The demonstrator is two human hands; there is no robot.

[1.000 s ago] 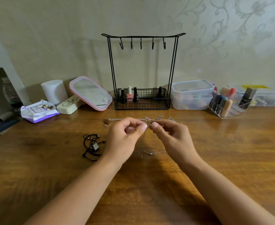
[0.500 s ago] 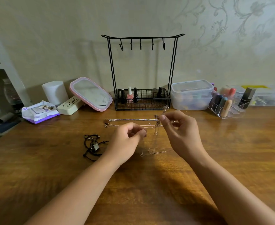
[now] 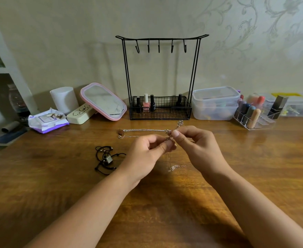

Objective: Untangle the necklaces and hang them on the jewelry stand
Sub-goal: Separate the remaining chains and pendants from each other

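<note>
Now both hands on tangled necklaces

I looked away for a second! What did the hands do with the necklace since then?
The hands drew apart, the right hand lifting toward the stand, then came back together. Both still pinch the thin chain, the left hand low. The silver necklace, black cord necklace and bare hooks stayed put.

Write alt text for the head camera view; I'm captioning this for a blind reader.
Two hands, the left hand and right hand, pinch a thin silver necklace above a wooden table. Behind them stands an empty black jewelry stand; another chain necklace and a tangled black cord necklace lie on the table.
</note>
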